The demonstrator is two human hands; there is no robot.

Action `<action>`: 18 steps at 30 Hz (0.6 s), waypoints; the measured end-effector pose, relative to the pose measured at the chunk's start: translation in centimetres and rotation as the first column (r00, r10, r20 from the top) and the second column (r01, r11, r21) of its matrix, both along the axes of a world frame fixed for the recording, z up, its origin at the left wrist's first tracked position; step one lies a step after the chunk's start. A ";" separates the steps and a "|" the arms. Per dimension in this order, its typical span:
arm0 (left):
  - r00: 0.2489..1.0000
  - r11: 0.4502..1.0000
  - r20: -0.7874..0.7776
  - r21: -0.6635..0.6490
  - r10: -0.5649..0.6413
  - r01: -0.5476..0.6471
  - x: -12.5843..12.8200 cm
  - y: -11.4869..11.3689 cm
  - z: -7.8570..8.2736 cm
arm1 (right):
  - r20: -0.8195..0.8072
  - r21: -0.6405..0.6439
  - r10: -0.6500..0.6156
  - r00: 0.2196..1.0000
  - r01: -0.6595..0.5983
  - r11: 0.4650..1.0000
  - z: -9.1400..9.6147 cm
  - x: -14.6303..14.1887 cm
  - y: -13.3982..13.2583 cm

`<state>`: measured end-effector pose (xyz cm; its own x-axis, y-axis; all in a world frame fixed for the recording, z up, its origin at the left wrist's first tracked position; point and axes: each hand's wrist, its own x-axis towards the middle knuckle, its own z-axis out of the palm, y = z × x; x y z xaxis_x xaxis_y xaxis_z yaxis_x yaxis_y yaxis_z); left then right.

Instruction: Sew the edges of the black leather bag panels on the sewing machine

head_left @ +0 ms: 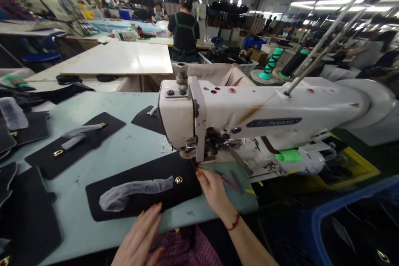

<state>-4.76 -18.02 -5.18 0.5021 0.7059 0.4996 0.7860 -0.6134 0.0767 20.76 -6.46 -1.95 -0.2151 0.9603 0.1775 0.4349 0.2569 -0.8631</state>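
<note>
A black flat panel (146,170), perhaps leather, lies on the sewing machine's table with its right end under the machine head (183,120). On it are a gold metal fitting (178,180) and a strip wrapped in whitish translucent film (134,191). My right hand (215,191) pinches the panel's right edge close to the presser foot, its fingers bent together. My left hand (141,235) is open, fingers stretched out, with the fingertips at the panel's near edge. The needle itself is hard to make out.
Similar black panels (102,126) lie to the left on the pale green table (112,104). Pink-handled snips (230,183) rest right of my right hand. A blue bin (318,224) stands at lower right. Thread cones (274,62) stand behind the machine; a person (186,29) stands farther back.
</note>
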 end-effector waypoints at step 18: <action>0.982 0.986 0.086 0.006 -0.166 0.166 -1.5 12.8 3.5 | -0.327 -0.301 -0.067 0.943 -0.037 0.953 0.9 -2.7 -1.2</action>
